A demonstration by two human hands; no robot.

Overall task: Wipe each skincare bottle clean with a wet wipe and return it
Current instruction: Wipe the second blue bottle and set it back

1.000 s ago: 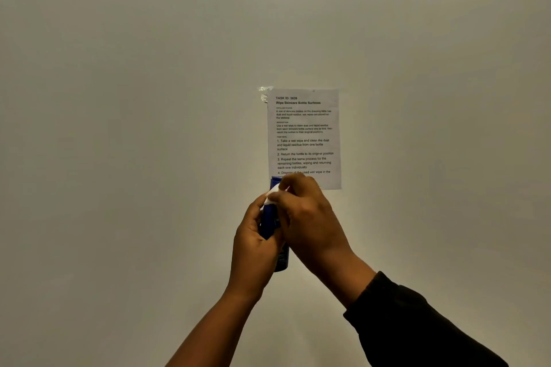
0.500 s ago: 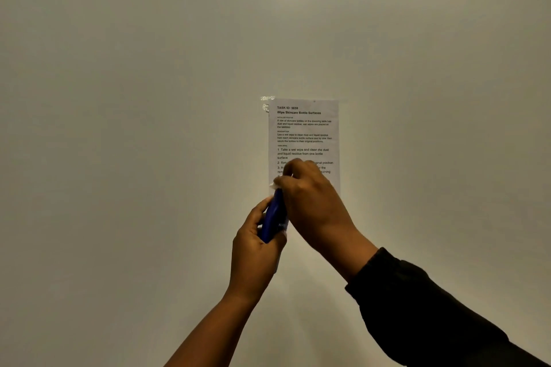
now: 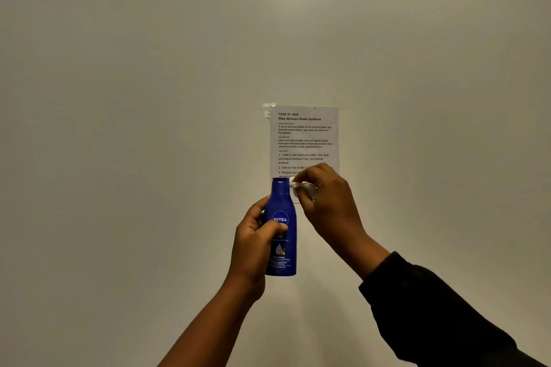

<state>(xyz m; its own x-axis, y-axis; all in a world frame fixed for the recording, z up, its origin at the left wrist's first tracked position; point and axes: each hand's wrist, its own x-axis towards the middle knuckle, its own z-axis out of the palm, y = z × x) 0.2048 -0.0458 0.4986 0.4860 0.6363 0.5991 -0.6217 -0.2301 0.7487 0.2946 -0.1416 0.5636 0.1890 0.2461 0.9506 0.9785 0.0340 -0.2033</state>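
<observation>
A dark blue Nivea lotion bottle (image 3: 281,205) stands upright in the air in front of a wall, its label facing me. My left hand (image 3: 253,244) grips its lower body, thumb across the label. Just right of the bottle's neck and cap, my right hand (image 3: 326,197) pinches a bunched white wet wipe (image 3: 302,187) that touches the neck. The back of the bottle is hidden.
A printed task sheet (image 3: 304,137) is taped to the plain pale wall (image 3: 149,128) directly behind the hands; its lower part is covered by my right hand. A dark sleeve (image 3: 432,316) covers my right forearm. No table or other bottles are in view.
The bottle has turned from edge-on to label-forward and stands upright. My right hand with the wipe has slid off the bottle top to the right side of the neck.
</observation>
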